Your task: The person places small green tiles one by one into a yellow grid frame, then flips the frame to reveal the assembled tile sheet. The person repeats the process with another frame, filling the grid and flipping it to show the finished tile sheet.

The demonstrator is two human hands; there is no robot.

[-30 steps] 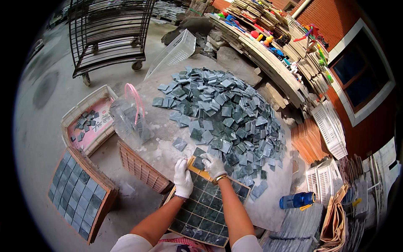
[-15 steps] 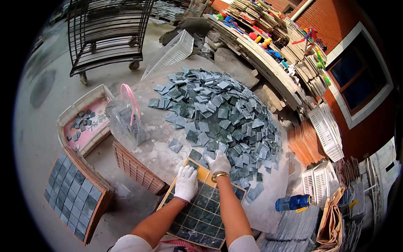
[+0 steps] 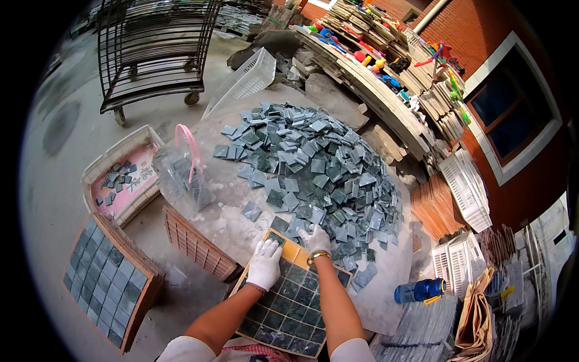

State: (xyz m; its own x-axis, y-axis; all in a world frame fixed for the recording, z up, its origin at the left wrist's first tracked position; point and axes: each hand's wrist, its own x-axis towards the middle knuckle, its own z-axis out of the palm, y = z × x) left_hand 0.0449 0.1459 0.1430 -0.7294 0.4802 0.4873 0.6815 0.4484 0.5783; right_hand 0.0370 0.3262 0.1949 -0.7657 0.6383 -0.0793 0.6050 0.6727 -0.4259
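My left hand (image 3: 264, 265), in a white glove, lies over the upper left part of a yellow tray (image 3: 293, 250) with square cells. Its curled fingers are on a dark green stone tile (image 3: 277, 238) in the corner cell. Rows of green-grey tiles fill the tray's lower cells, and bare yellow shows along the upper part. My right hand (image 3: 315, 239), gloved with a gold bracelet at the wrist, is at the near edge of a heap of loose stone tiles (image 3: 319, 163). Its thumb and forefinger stand apart against the tiles; the other fingers are partly hidden.
A filled tile panel (image 3: 102, 271) leans at the left, near a cream basket (image 3: 151, 134) with a few tiles. A brown grid tray (image 3: 199, 244) stands against the table. Clear container with pink handle (image 3: 194, 151), blue bottle (image 3: 420, 291) and white crates (image 3: 463, 256) surround me.
My right hand has drawn back slightly toward me, and its forefinger is less stretched out. My left hand stays on the tray's corner tile. The view has shifted a little.
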